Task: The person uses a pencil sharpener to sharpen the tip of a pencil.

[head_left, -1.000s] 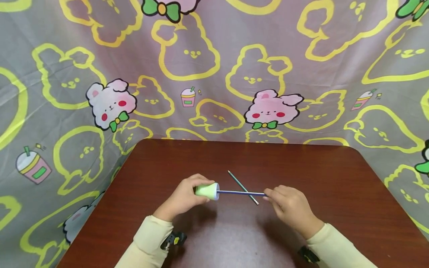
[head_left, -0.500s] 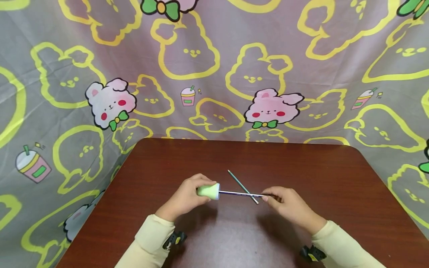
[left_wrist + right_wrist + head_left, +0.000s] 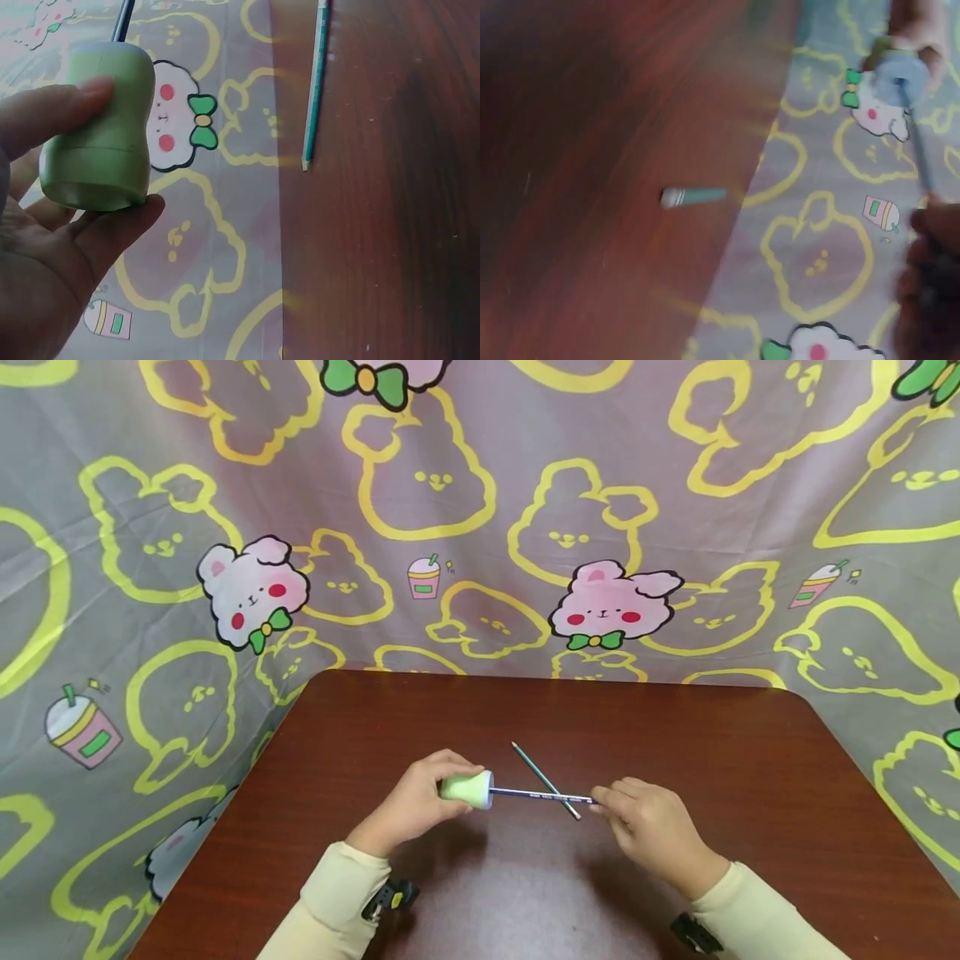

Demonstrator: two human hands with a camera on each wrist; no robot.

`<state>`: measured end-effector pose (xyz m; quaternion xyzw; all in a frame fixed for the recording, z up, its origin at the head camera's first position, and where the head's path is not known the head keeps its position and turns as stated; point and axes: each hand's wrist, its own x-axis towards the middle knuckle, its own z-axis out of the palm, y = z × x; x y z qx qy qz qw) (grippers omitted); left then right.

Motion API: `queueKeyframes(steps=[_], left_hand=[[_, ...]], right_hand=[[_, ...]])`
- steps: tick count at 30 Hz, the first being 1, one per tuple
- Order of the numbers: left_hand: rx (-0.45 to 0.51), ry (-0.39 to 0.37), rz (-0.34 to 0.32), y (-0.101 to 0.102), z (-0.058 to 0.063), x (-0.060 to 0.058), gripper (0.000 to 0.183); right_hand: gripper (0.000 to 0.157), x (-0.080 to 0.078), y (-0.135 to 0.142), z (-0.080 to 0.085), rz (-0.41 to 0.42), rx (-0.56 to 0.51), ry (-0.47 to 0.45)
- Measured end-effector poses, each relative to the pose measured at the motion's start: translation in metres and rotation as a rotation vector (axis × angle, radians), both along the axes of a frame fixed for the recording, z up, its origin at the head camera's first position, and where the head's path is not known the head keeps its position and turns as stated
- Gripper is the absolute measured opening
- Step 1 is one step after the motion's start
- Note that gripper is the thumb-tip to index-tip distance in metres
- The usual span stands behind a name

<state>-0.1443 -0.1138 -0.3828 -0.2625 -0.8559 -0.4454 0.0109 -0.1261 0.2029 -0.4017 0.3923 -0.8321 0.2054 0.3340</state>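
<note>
My left hand (image 3: 412, 800) grips a light green pencil sharpener (image 3: 467, 789), rounded and narrowed at the middle, held on its side above the table. Its pale round end (image 3: 889, 84) faces right and has a dark hole at the centre. A dark blue pencil (image 3: 536, 794) runs straight into that hole, so its tip is hidden. My right hand (image 3: 656, 827) pinches the pencil's other end between thumb and fingers. In the left wrist view, fingers and thumb wrap the sharpener from both sides. The right wrist view is blurred.
A teal pencil (image 3: 536, 767) with a white end lies slantwise on the dark brown table (image 3: 420, 718), behind and partly beneath the blue pencil's line. A grey cloth curtain (image 3: 480, 552) with cartoon rabbits hangs along the table's back and sides.
My right hand's fingers shifted forward and spread along the pencil end, then rolled back into a curled pinch. The pencil has turned, showing lettering on its side. The left hand stays nearly still.
</note>
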Motion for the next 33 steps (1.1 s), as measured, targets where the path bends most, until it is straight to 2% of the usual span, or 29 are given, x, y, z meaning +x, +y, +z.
queueKeyframes(steps=[2, 4, 5, 6, 7, 8, 9, 10, 11, 14, 16, 17, 18, 20, 22, 23, 24, 25, 26, 27, 29, 31, 32, 33], left_hand=[[-0.018, 0.023, -0.018, 0.001, -0.002, 0.001, 0.042], [-0.033, 0.039, -0.035, 0.002, -0.004, 0.001, 0.040], [-0.038, 0.044, -0.039, 0.002, -0.005, 0.001, 0.040], [-0.041, 0.046, -0.039, 0.002, -0.005, 0.000, 0.040], [-0.042, 0.046, -0.038, 0.001, -0.005, 0.000, 0.039], [-0.041, 0.043, -0.032, 0.000, -0.005, 0.000, 0.040], [-0.039, 0.036, -0.023, 0.000, -0.004, -0.001, 0.040], [-0.039, 0.027, -0.015, -0.002, -0.005, -0.001, 0.040], [-0.037, 0.016, -0.006, -0.003, -0.005, -0.002, 0.041], [-0.032, -0.024, 0.005, -0.006, -0.005, -0.003, 0.043], [-0.026, -0.046, -0.001, -0.008, -0.006, -0.004, 0.044], [-0.025, -0.055, -0.007, -0.008, -0.005, -0.004, 0.044], [-0.026, -0.060, -0.015, -0.009, -0.005, -0.005, 0.044], [-0.031, -0.063, -0.038, -0.010, -0.006, -0.004, 0.044], [-0.040, -0.055, -0.056, -0.010, -0.006, -0.004, 0.043], [-0.044, -0.046, -0.061, -0.010, -0.006, -0.004, 0.043], [-0.051, -0.033, -0.065, -0.009, -0.006, -0.003, 0.043], [-0.057, -0.022, -0.067, -0.008, -0.005, -0.003, 0.042], [-0.061, -0.009, -0.066, -0.007, -0.005, -0.002, 0.041], [-0.066, 0.006, -0.065, -0.006, -0.005, -0.002, 0.041], [-0.072, 0.031, -0.064, -0.004, -0.003, 0.000, 0.040], [-0.076, 0.046, -0.070, -0.002, -0.003, 0.001, 0.039], [-0.078, 0.053, -0.071, -0.002, -0.003, 0.002, 0.039], [-0.081, 0.058, -0.070, -0.002, -0.003, 0.002, 0.039]], right_hand=[[0.016, 0.002, 0.003, 0.002, 0.045, -0.014, -0.381], [0.011, 0.002, 0.004, 0.006, 0.065, -0.082, -0.756], [0.011, 0.001, 0.004, 0.007, 0.058, -0.114, -0.897], [0.012, 0.001, 0.003, 0.009, 0.040, -0.128, -0.997], [0.013, 0.000, 0.003, 0.010, 0.029, -0.126, -1.038], [0.012, 0.000, 0.002, 0.010, 0.012, -0.115, -1.018], [0.011, 0.000, 0.000, 0.010, -0.012, -0.099, -0.962], [0.009, 0.000, -0.001, 0.009, -0.033, -0.064, -0.854], [0.009, 0.001, -0.001, 0.008, -0.051, -0.029, -0.720], [0.024, -0.001, -0.002, 0.001, -0.067, 0.028, -0.255], [0.034, -0.003, -0.004, -0.002, -0.052, 0.042, 0.042], [0.039, -0.004, -0.005, -0.002, -0.030, 0.037, 0.149], [0.042, -0.005, -0.006, -0.002, -0.011, 0.032, 0.230], [0.038, -0.005, -0.007, -0.001, 0.015, 0.032, 0.320], [0.036, -0.003, -0.008, -0.001, 0.024, 0.031, 0.341], [0.037, -0.002, -0.007, -0.002, 0.020, 0.040, 0.307], [0.036, -0.001, -0.006, -0.003, 0.015, 0.050, 0.248], [0.033, 0.001, -0.005, -0.003, 0.013, 0.054, 0.145], [0.031, 0.003, -0.004, -0.003, 0.023, 0.054, -0.006], [0.029, 0.004, -0.003, -0.002, 0.052, 0.042, -0.209], [0.026, 0.005, -0.001, 0.000, 0.134, -0.051, -0.694], [0.023, 0.005, 0.001, 0.003, 0.158, -0.170, -1.085], [0.024, 0.005, 0.001, 0.005, 0.152, -0.198, -1.195], [0.024, 0.004, 0.002, 0.005, 0.139, -0.208, -1.244]])
